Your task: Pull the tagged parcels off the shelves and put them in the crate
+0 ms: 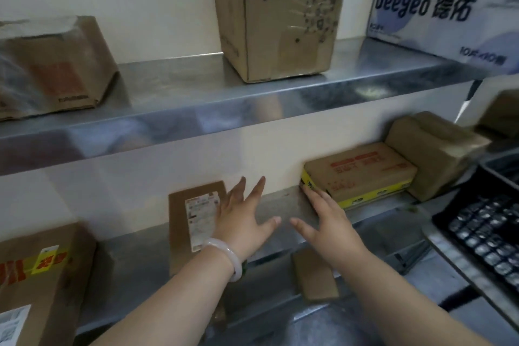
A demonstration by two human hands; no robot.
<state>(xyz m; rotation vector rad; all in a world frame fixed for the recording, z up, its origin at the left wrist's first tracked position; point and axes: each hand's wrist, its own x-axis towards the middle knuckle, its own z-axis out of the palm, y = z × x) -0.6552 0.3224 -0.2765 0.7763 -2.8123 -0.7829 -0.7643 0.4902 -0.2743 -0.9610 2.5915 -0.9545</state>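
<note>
Both hands reach onto the lower shelf [283, 202] at the centre of the frame, and neither holds anything. The left hand [241, 219], with a pale bangle [229, 257] on its wrist, has its fingers [258, 187] straight and spread wide, thumb out to the right. Its outer edge overlaps the right side of a thin parcel [179, 233] bearing a white label [200, 219] — whether it touches the parcel I cannot tell. The right hand [328, 222] is flat too, fingers close together and thumb splayed left. Its fingertips [310, 194] are at the lower left corner of a yellow-edged box [362, 174], touching it or just short of it. Just right of that box sits a taped brown parcel [438, 152]. The black crate [488, 222] is at the right edge of the frame, near the shelf's end. At lower left stands another labelled box [42, 275] with red and yellow tape. The upper shelf [196, 109] carries three more boxes — none near the hands.
</note>
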